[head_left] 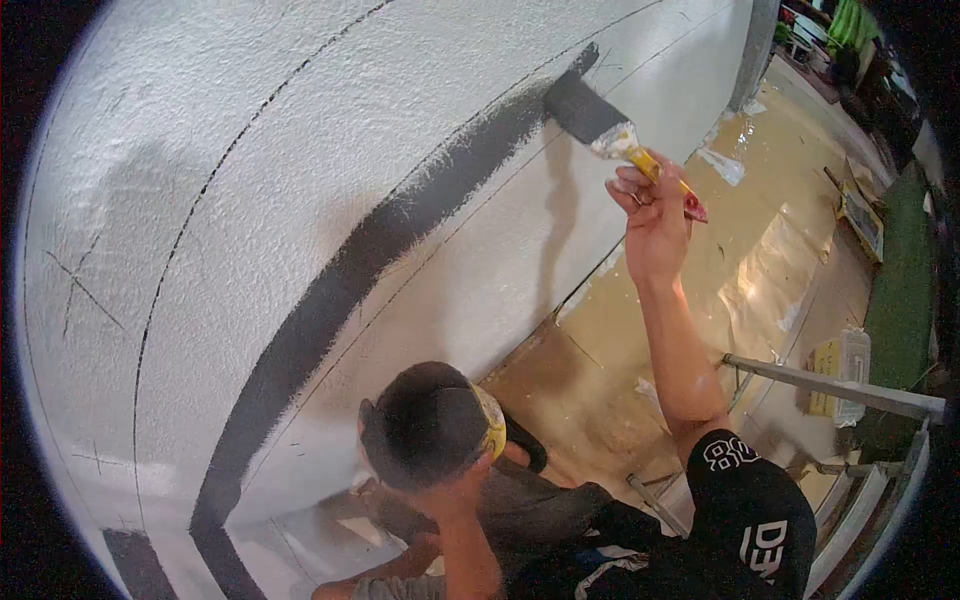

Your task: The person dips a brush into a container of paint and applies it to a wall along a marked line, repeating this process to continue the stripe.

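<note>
Textured white wall [150, 70]; brown floor sheeting [785, 150] along its base; metal ladder [840, 386], lower right; green floor strip [900, 290], far right; bright reflection [775, 255] on sheeting

Above the right hand [658, 225], the brush [616, 138] is dark grey and yellow. Left of it, a grey band [385, 232] crosses the white wall [320, 130].

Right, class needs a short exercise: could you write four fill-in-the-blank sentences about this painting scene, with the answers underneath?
1. The right hand grips a ____.
2. The yellow handle in that hand has a ____ end.
3. The dark grey stripe is painted on a white ____.
4. The sleeve on the raised arm is ____.

Missing words: brush; red; wall; black.
</note>
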`<state>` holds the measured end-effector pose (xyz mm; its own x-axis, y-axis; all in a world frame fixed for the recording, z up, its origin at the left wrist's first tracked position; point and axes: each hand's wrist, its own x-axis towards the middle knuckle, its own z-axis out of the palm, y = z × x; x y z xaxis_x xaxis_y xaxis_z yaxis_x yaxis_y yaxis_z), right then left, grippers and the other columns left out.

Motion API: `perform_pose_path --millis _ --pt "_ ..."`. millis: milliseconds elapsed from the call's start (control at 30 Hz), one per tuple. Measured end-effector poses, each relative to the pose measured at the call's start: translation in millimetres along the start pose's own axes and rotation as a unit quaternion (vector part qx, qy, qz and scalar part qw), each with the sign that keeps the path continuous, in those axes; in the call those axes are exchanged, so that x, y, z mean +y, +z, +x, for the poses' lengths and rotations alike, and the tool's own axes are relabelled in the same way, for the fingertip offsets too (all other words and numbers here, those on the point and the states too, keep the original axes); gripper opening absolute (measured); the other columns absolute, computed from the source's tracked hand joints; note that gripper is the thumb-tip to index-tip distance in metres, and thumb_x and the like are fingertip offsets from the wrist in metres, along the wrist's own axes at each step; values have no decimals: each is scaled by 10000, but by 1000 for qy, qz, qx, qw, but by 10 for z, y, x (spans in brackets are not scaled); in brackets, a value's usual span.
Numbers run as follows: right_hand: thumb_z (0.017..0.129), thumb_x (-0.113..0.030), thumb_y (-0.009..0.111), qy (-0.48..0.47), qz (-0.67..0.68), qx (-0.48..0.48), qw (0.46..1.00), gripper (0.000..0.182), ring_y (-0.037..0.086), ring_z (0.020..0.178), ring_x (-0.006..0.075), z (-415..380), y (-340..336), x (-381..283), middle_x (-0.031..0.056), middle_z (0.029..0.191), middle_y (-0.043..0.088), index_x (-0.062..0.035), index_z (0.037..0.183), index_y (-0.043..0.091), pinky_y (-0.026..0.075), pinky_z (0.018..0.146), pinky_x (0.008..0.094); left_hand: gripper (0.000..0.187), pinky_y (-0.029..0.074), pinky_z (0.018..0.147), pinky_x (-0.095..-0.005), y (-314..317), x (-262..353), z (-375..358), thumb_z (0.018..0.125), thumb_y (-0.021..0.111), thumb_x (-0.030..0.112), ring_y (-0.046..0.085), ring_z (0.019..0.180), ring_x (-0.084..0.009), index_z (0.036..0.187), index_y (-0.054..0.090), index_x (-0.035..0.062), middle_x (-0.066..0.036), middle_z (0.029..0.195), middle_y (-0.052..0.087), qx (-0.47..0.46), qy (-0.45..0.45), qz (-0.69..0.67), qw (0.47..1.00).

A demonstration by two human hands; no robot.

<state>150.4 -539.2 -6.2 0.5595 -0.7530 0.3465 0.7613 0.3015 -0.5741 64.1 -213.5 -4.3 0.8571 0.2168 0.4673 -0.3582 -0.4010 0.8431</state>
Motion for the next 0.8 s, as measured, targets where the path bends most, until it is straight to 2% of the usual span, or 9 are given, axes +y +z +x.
perform_pose_path --millis 67,167,233,300,367,533,667,767,800 --pt "980 -279 452 24 1 -34 999 362 627 938 211 27 -111 -27 150 1064 629 16 1178 520 524 873 381 1292 330 1065 -433 -24 107 50 454 851 605 416 1254 -306 1408 230 -6 -173 1370 391 -60 -59 -9 996" --pt "983 -263 447 -26 85 19 996 348 631 935 212 295 -163 -21 168 1056 627 23 1166 523 531 865 352 1312 315 1075 -434 -109 -59 -18 439 862 590 402 1264 -308 1416 216 -1 -167 1384 374 -56 -40 14 997" --pt "981 -231 448 -57 72 138 986 323 631 941 218 515 -111 -53 172 1040 626 31 1153 527 530 875 347 1309 319 1072 -433 -104 -68 -22 439 868 574 404 1261 -306 1419 215 2 -162 1381 376 -41 -41 0 998" --pt "978 -199 447 -57 69 140 986 305 632 940 226 557 -119 29 168 1037 626 42 1149 523 523 893 370 1306 324 1069 -432 -70 -42 -28 438 874 557 406 1258 -305 1421 214 5 -157 1379 377 -25 -42 -14 999" --pt "977 -198 449 -40 45 90 994 296 635 927 225 433 -9 161 164 1021 631 39 1137 527 525 887 388 1031 427 990 -406 -3 45 -8 513 927 245 492 1126 -277 1326 342 1 -144 1288 439 1 9 -136 991" --pt "980 -213 442 -1 -27 -13 1000 294 656 847 219 -8 177 45 159 930 651 9 1154 521 547 813 388 1017 430 979 -404 -67 -17 -51 538 910 212 490 1125 -279 1341 316 18 -141 1287 438 -20 6 -97 995" --pt "967 -223 490 -16 -26 -9 999 276 656 792 219 32 62 -95 138 943 648 10 1108 531 560 762 388 1006 419 984 -406 -89 -42 -87 551 901 211 479 1141 -279 1343 312 17 -142 1288 438 -24 29 -51 998" --pt "954 -213 524 -77 -2 85 993 292 658 792 215 372 -59 -169 134 951 647 26 1120 541 560 775 377 1000 413 990 -408 -72 40 -67 554 904 222 480 1142 -281 1336 317 10 -142 1287 440 -31 13 -78 996" --pt "954 -196 524 -112 -74 88 987 293 657 828 214 488 -81 -186 144 965 650 30 1140 546 559 792 368 1000 413 990 -408 -74 59 -58 554 904 222 480 1142 -281 1336 317 10 -142 1287 440 -31 13 -79 996"
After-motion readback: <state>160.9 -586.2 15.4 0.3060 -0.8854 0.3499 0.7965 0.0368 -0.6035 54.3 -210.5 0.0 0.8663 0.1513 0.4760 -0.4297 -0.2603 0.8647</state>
